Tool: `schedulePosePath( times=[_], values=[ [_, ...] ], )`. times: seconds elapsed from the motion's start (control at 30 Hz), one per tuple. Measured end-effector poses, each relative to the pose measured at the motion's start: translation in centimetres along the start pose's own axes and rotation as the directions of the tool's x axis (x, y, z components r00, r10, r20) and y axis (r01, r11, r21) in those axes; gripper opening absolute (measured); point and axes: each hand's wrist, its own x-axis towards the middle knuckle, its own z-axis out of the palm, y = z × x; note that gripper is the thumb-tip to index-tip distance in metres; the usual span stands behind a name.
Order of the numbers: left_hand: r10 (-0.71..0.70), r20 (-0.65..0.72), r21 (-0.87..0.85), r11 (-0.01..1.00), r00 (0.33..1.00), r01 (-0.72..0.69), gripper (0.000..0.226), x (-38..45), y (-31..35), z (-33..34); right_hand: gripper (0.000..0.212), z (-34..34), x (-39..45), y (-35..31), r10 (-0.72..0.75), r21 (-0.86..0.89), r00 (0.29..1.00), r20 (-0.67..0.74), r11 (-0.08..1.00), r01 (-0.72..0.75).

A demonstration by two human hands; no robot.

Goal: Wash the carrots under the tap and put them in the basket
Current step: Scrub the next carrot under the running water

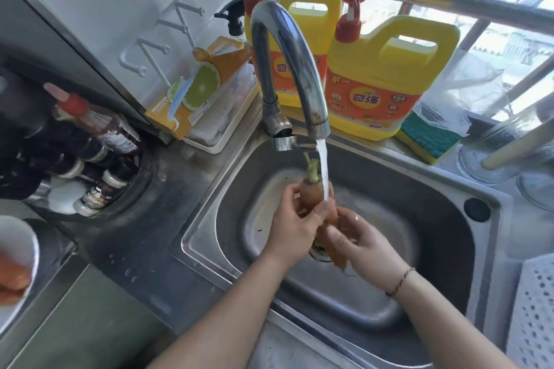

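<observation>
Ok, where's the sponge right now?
In the head view the sponge is on the ledge behind the sink, to the right, just right of the right-hand yellow detergent jug.

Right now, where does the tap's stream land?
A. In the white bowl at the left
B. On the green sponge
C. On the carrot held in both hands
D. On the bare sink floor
C: the water falls from the tap onto the carrot, which the left hand and right hand grip over the sink.
</observation>
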Motion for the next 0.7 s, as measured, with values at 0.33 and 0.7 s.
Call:
schedulePosePath(
  times=[0.33, 0.7],
  values=[
    [0.01, 0.201, -0.202, 0.979, 0.979, 0.032, 0.035, 0.0, -0.1, -1.8, 0.046, -1.7, -1.5, 0.1, -0.005, 0.072, 0.996, 0.085, 0.997, -0.001],
    [-0.149, -0.105, 0.042, 0.987, 0.983, 0.154, 0.036, 0.8, 0.6, 1.5, 0.044, 0.0, -2.5, -1.7, -0.023, -0.778, 0.986, -0.163, 0.618, -0.114]
  ],
)
